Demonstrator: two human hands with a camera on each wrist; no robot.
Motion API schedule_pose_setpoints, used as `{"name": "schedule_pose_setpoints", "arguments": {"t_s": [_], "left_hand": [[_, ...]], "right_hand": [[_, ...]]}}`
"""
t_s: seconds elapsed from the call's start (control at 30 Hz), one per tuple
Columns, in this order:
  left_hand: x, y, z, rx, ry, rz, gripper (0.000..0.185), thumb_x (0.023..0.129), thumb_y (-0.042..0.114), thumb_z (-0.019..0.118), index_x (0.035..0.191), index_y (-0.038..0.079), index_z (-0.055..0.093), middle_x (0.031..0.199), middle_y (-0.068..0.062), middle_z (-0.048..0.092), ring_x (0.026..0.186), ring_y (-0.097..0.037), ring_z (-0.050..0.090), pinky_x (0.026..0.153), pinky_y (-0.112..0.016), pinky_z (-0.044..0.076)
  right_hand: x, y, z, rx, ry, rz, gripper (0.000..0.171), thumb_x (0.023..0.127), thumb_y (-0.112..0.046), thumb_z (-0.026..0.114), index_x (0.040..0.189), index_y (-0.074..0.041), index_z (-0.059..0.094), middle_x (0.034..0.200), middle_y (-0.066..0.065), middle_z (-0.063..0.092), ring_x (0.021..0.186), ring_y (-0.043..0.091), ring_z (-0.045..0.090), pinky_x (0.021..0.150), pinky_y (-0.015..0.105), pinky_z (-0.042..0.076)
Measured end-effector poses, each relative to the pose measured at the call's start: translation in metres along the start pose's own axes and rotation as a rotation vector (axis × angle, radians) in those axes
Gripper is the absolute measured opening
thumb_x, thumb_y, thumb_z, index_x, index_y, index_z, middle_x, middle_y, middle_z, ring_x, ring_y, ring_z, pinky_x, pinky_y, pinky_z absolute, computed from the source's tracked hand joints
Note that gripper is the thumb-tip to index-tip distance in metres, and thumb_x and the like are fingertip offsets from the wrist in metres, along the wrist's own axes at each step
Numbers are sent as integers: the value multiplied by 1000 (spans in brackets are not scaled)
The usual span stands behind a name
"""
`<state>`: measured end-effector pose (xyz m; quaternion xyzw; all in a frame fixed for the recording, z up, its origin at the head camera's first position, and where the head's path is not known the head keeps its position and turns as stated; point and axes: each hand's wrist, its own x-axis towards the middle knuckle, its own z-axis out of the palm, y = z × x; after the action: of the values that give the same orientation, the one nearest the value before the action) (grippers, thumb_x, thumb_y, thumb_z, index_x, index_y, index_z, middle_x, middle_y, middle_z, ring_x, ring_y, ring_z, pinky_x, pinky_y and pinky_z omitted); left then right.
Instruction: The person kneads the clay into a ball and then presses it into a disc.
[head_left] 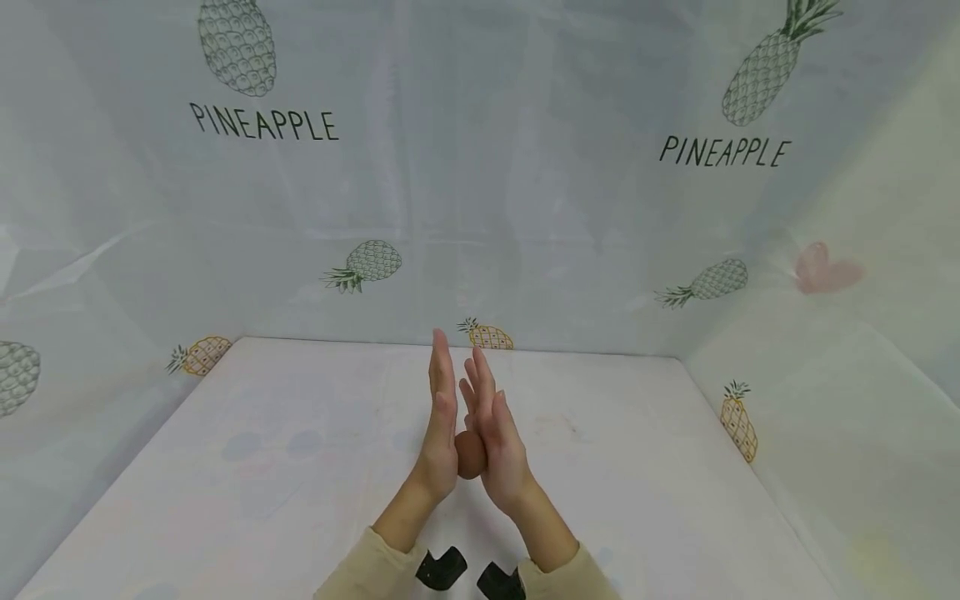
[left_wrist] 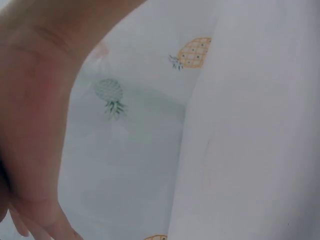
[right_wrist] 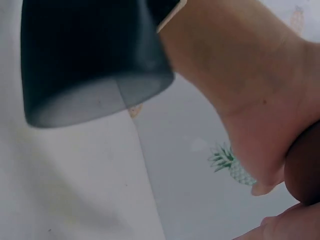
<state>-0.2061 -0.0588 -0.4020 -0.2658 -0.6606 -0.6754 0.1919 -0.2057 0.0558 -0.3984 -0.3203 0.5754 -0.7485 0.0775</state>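
Observation:
A small brown ball sits between my two palms, above the white tabletop. My left hand and right hand stand upright, palms facing each other, and press the ball from both sides with straight fingers pointing away from me. In the right wrist view the brown ball shows at the right edge, against the heel of a hand. The left wrist view shows only the edge of my left hand; the ball is hidden there.
Pale cloth printed with pineapples walls the table at the back and on both sides. Black wrist camera mounts sit at my beige sleeves. One mount fills the upper left of the right wrist view.

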Motion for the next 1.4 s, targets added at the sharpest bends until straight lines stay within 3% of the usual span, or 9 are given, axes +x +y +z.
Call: {"name": "schedule_pose_setpoints", "arguments": {"t_s": [0.37,0.5,0.77,0.97,1.07,1.23,1.4], "left_hand": [[3,-6,-1,64,85,-137,61,112,50,12,169,40,-7,175,19,-14,161,-14,-20,119,-74,-15],[3,-11,1,81,79,-152,61,113,48,11,170,36,-6,175,19,-14,162,-15,-18,121,-69,-18],[-4,-17,11,73,-41,-119,60,114,42,7,170,29,-12,176,13,-18,162,-19,-22,120,-67,-22],[-8,-16,16,12,-103,-138,58,114,42,6,169,38,-12,175,16,-18,161,-15,-22,120,-71,-17],[-9,-12,17,-7,-125,-117,57,114,40,5,169,38,-12,176,15,-19,161,-16,-22,120,-73,-15],[-9,-7,17,-11,-132,-46,58,114,41,3,169,34,-12,177,11,-19,162,-18,-22,121,-73,-15],[-7,-3,14,1,-92,-12,60,113,48,3,170,35,-12,177,10,-18,162,-18,-20,121,-72,-14]], "right_hand": [[-2,-8,0,-37,19,-56,67,111,-58,0,171,-32,-8,178,-5,-10,163,32,-10,120,73,-16],[-2,-12,-3,-59,35,-87,66,111,-55,0,172,-29,-8,178,-6,-10,164,31,-10,122,71,-15],[-1,-16,-11,-91,65,-132,65,112,-51,1,172,-26,-8,177,-8,-10,164,29,-9,126,63,-13],[0,-14,-16,-101,77,-135,63,112,-51,1,171,-30,-8,177,-11,-10,164,27,-9,126,64,-13],[1,-12,-18,-102,85,-127,62,112,-50,1,171,-33,-7,177,-10,-9,164,27,-9,126,65,-12],[2,-6,-18,-92,91,-119,61,113,-49,3,172,-33,-5,178,-10,-7,164,27,-7,125,66,-12],[2,0,-14,-72,70,-76,65,113,-52,4,172,-27,-6,178,-7,-7,164,28,-9,125,66,-12]]}}
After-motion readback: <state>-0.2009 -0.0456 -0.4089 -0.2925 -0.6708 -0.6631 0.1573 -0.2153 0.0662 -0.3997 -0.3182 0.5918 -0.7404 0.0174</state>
